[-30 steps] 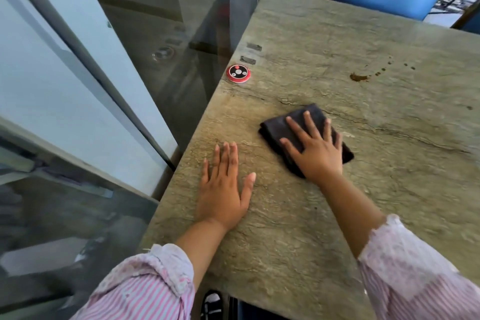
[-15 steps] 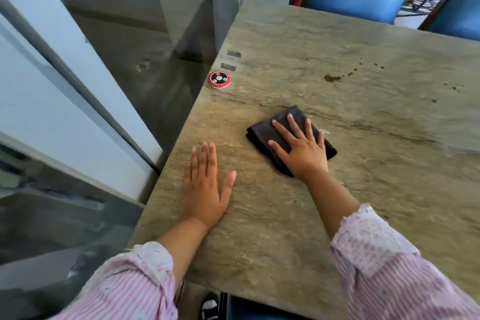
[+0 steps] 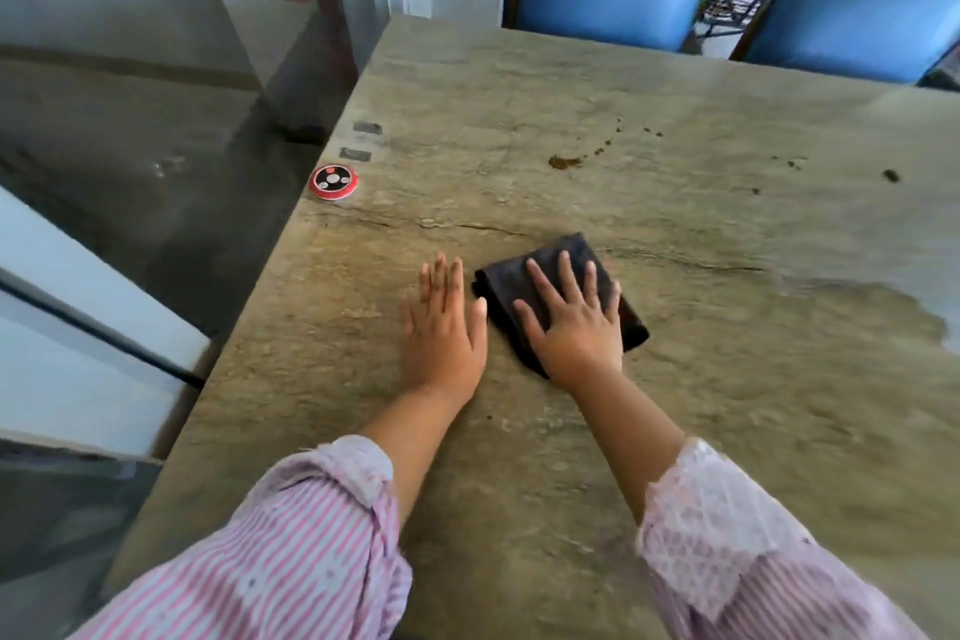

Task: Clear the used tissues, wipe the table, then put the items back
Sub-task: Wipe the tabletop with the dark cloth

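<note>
The dark cloth [image 3: 498, 286] lies folded into a thick pad on the table [image 3: 675, 431], directly under the right grip [image 3: 576, 327]. Its fingers are spread straight and press down with the palm rather than curling round the fabric, so nothing is pinched. The left grip [image 3: 441, 333] lies flat and empty on bare stone just beside the cloth's left edge. The cloth looks soft, light and limp, so it should slide readily under flat pressure. It could bunch or unfold if pushed from one corner, and a palm over its middle seems the safest hold. The table is a rough, veined grey-brown stone slab, and a crack-like seam just beyond the fingertips may catch the fabric. Well ahead of the right grip sits a brown splash [image 3: 565, 162] with a trail of specks, likely to need firmer rubbing. A wet sheen [image 3: 857, 312] spreads well off to its right. Ahead and left of the left grip, at the table's edge, rests a small round red-and-black disc [image 3: 333, 181], seemingly hard plastic.
</note>
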The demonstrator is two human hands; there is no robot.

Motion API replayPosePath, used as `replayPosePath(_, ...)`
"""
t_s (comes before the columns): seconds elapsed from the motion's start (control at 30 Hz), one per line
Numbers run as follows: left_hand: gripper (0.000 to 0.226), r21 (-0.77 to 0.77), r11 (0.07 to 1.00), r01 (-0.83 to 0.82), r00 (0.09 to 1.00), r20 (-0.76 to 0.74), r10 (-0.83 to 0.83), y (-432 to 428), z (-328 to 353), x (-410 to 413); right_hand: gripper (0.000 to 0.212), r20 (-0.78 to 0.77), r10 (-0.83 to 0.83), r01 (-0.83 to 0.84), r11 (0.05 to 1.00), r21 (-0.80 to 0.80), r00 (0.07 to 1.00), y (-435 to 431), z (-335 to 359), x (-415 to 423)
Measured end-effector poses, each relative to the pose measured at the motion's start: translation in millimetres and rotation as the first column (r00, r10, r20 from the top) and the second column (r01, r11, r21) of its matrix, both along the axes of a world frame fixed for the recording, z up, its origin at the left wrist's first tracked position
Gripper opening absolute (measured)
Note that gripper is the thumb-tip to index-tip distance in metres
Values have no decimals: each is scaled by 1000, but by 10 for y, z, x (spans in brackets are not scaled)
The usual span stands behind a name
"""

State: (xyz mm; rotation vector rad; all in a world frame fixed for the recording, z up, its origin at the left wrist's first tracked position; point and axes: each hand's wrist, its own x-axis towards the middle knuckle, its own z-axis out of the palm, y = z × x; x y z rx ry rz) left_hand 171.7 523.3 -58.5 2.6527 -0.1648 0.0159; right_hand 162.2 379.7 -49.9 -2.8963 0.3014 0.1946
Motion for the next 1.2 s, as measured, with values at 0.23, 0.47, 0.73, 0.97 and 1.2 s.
replayPosePath(0.23, 81, 179, 983, 51, 999, -26, -47, -87, -116, -13, 60, -38, -294, 293, 956, -30, 955, -1351, 24, 464)
replayPosePath(0.47, 81, 167, 985, 44, 999, -8, -44, -89, -79, -23, 59, -30, -22, 23, 999, 30, 999, -391, 4, 948)
replayPosePath(0.73, 77, 157, 984, 86, 996, -34, -81, -71, -58, -57, 56, -18, 49, -48, 998, 27, 999, -643, -14, -62)
replayPosePath(0.97, 62, 336, 926, 172, 967, -237, -93, -276, 50, -309, 59, -83, -224, 226, 974, 12, 971, -1185, 40, -18)
replayPosePath(1.2, 60, 336, 930, -148, 947, -223, 231, -804, 40, -328, 56, -66, 169, -167, 985, 39, 983, -1146, 30, -144)
